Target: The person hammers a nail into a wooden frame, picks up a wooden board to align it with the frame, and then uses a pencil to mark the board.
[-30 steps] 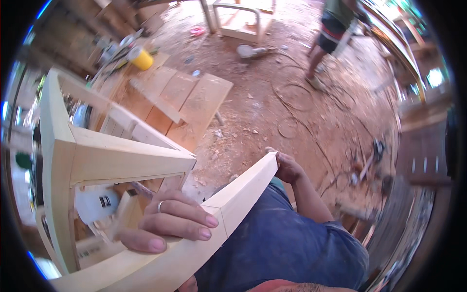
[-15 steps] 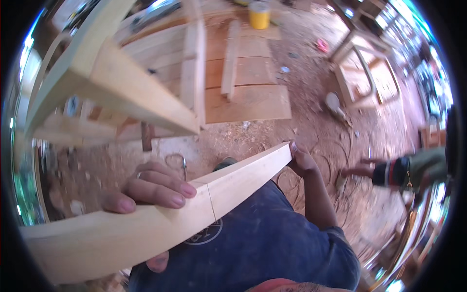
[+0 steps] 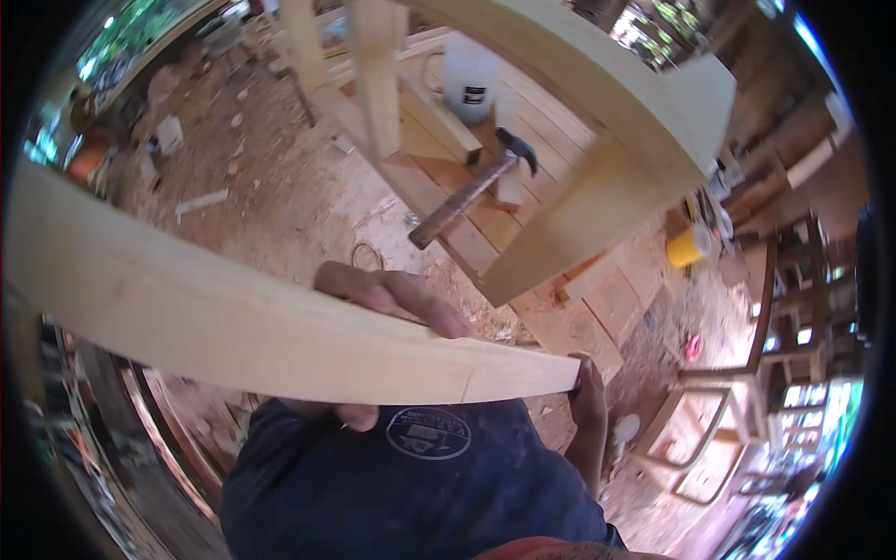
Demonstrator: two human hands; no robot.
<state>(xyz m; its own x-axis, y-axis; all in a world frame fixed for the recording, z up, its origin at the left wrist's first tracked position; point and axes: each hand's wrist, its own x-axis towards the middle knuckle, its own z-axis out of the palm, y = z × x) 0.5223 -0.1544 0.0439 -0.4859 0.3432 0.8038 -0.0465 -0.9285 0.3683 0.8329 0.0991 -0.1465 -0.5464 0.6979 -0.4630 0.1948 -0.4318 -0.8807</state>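
A long, pale wooden beam (image 3: 308, 350) crosses in front of my chest, running from the far left down to the right. Around its middle my left hand (image 3: 392, 294) is closed, with fingers over the upper edge and the thumb beneath. My right hand (image 3: 588, 387) grips its right end, partly hidden behind the wood. A faint line marks the beam's face between the two hands. Beyond it, a claw hammer (image 3: 467, 198) with a worn handle lies on a planked wooden surface (image 3: 485, 243), away from both hands.
A large pale wooden frame (image 3: 569, 219) stands over the planks ahead. Behind the hammer is a white plastic container (image 3: 469, 79). A yellow tub (image 3: 689, 245) and an unfinished chair frame (image 3: 691, 434) stand to the right. Wood scraps (image 3: 201, 202) litter the dirt floor.
The view has swung left, bringing the hammer and white container into sight; a person at the right has left the picture. The beam's right end now points lower. Both hands keep their hold.
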